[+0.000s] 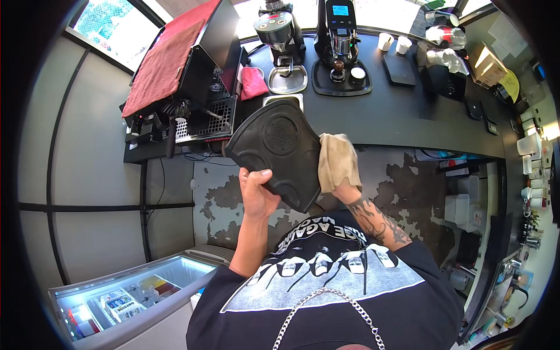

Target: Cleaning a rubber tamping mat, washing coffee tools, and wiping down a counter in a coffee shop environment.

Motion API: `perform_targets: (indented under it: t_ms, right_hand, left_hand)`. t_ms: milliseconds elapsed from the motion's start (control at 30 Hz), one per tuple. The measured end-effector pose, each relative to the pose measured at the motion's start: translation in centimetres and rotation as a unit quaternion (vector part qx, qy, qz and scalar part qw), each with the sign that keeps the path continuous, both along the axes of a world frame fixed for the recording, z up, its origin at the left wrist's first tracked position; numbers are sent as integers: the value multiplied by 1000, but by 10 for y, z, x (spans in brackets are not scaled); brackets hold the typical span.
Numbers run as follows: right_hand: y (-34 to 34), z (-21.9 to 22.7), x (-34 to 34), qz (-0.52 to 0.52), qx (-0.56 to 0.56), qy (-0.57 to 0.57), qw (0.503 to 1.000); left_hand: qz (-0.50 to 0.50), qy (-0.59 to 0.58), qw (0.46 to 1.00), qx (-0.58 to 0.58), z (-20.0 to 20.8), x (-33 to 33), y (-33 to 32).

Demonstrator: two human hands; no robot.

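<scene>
A black rubber tamping mat (291,160) with a round textured patch is held up in front of me, above the counter's near edge. My left hand (259,191) grips its lower left side, thumb on the face and fingers behind it. A beige cloth (338,160) drapes over my right hand (347,191) and presses against the mat's right edge. The cloth hides most of the right fingers. Partly behind the mat's top edge sits a small metal tray (286,97).
A black counter (402,125) runs ahead, with an espresso machine (224,46) under a red cloth (163,67) at left. Two grinders (275,29) stand at the back, beside a pink cloth (253,82) and paper cups (385,41). A lit glass-topped freezer (134,291) is at lower left.
</scene>
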State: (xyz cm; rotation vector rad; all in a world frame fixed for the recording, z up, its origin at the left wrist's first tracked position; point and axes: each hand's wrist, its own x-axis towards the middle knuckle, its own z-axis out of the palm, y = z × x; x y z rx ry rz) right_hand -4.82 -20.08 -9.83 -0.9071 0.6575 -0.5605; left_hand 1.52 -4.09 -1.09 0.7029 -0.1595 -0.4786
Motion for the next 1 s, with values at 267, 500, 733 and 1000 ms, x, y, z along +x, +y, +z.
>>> perform_targets:
  t_ms: [267,500,733,1000]
  right_hand:
    - [-62,-4,-33,10,-464,109,879]
    - [-94,-40,-117,71,-433,305,845]
    - [-118,-42,-217,-122,-85,54,987]
    - [-144,-36,-273,-103,-103,98,985]
  left_hand:
    - [-235,107,952,165,-41,0,-10]
    - [-148,139,972,117,-108,-22,-73]
    - [-60,194,978,46,-158,-14,-168]
    - [0,418,899,133,-285,-13,-231]
